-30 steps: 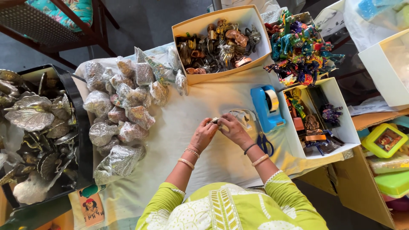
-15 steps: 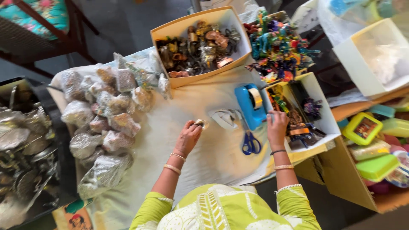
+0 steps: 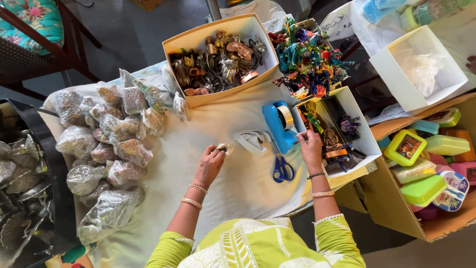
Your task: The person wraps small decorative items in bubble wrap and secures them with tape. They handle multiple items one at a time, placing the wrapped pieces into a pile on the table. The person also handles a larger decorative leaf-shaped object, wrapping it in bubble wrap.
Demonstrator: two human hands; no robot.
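My left hand (image 3: 210,164) holds a small wrapped trinket (image 3: 224,148) over the white cloth-covered table (image 3: 233,183). Off to the right, my right hand (image 3: 309,147) pinches a strip of tape at the edge of the blue tape dispenser (image 3: 279,125). A crumpled clear plastic bag (image 3: 252,140) lies between my two hands. Blue-handled scissors (image 3: 283,168) rest just below the dispenser, left of my right wrist.
Several filled clear bags (image 3: 106,149) are piled at the left. A tan box of metal figurines (image 3: 218,59) stands at the back, colourful figurines (image 3: 307,57) to its right, a white box of trinkets (image 3: 339,131) beside my right hand. Coloured plastic boxes (image 3: 426,159) fill a carton at right.
My hands were together at the table's middle a second ago. The right hand has moved right to the tape dispenser; the left stays with the small item.
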